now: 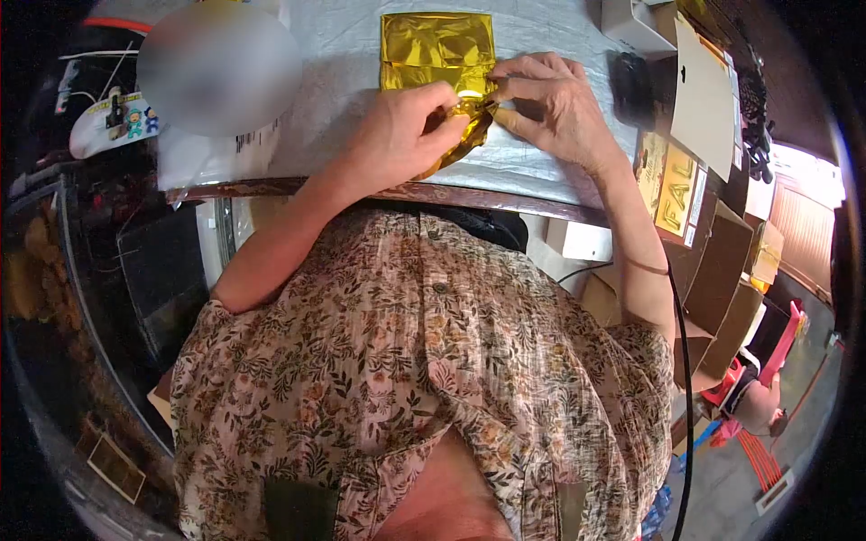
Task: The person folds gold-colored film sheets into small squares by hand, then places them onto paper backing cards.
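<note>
A shiny gold foil sheet (437,50), folded flat into a rectangle at its far end, lies on the covered table in front of me. Its near part is crumpled and bunched between my hands. My left hand (410,126) is closed on the bunched foil from the left, thumb and forefinger pinching it. From the right, my right hand (559,108) pinches the foil's near right corner between thumb and fingers. The fingertips of both hands almost meet there. Part of the crumpled foil is hidden behind my left fingers.
A silvery-white cover lies over the table (550,194). At right stand a dark object (631,88), a white box (639,25), a yellow-printed package (677,189) and cardboard boxes (717,270). A blurred round patch covers the left side. Another person (756,401) is far right.
</note>
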